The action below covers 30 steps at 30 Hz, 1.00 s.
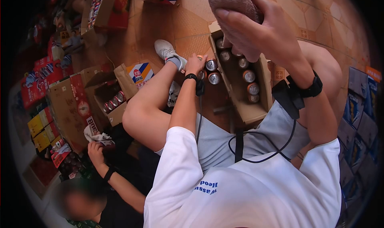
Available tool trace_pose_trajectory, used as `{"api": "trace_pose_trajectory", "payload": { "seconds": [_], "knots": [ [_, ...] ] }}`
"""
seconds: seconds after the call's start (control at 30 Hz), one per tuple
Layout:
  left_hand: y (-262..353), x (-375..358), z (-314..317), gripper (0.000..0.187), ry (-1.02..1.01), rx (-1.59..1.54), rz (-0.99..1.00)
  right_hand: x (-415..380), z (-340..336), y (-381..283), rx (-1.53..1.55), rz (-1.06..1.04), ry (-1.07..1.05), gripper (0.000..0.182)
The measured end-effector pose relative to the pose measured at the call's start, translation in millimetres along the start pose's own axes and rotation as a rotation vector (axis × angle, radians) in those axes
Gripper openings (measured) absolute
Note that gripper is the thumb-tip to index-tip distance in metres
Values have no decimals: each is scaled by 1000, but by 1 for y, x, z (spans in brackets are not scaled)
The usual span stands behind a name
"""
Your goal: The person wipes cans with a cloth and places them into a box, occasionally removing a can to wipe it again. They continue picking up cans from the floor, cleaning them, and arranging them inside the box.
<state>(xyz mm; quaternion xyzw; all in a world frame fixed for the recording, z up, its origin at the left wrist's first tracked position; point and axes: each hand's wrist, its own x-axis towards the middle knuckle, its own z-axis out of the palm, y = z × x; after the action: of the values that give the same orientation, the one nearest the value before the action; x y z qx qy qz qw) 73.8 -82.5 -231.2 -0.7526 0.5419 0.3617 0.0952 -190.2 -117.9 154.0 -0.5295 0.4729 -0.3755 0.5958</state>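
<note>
My right hand (266, 34) is raised at the upper right, its fingers closed on a greyish-pink cloth (236, 8) that hangs down over a cardboard box's edge. Down by the floor, my left hand (194, 64) has its fingers curled beside a small group of cans, with a patch of orange at the fingers. What it grips, if anything, is mostly hidden. Two silver-topped cans, an upper can (211, 65) and a lower can (214, 78), stand just right of it. The open cardboard box (256, 118) between my legs holds several upright cans (249, 76) with orange sides.
At the lower left, another person's hand (96, 154) holds a whitish cloth (98, 136). An open carton (116, 118) with cans stands by my left knee. Stacked cartons (40, 84) fill the left side; blue packs (356, 108) line the right. A black cable (260, 162) crosses my lap.
</note>
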Motion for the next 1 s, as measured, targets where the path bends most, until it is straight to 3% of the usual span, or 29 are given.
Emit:
{"api": "trace_pose_trajectory", "payload": {
  "seconds": [0.17,0.27,0.37,0.47,0.53,0.63,0.73,0.87,1.0],
  "knots": [
    [-1,9,4,78,35,-43,-24,3,2,2,132,-13,-107,26],
    [-7,14,7,77,36,-82,-12,7,7,10,-34,69,2,26],
    [-15,20,11,74,17,-115,3,12,5,21,-51,-119,-1,25],
    [-19,19,13,61,108,-227,110,9,7,10,-87,6,-3,25],
    [-18,16,9,50,169,-241,301,12,5,22,-112,-218,3,28],
    [-16,11,3,45,78,-276,319,16,4,25,-79,-159,-2,33],
    [-18,9,8,48,72,-179,317,17,7,26,78,-120,-33,35],
    [-26,-2,16,63,143,-120,353,17,5,29,-31,-162,27,35],
    [-24,-11,10,57,188,-98,336,15,3,27,22,-174,3,33]
  ]
}}
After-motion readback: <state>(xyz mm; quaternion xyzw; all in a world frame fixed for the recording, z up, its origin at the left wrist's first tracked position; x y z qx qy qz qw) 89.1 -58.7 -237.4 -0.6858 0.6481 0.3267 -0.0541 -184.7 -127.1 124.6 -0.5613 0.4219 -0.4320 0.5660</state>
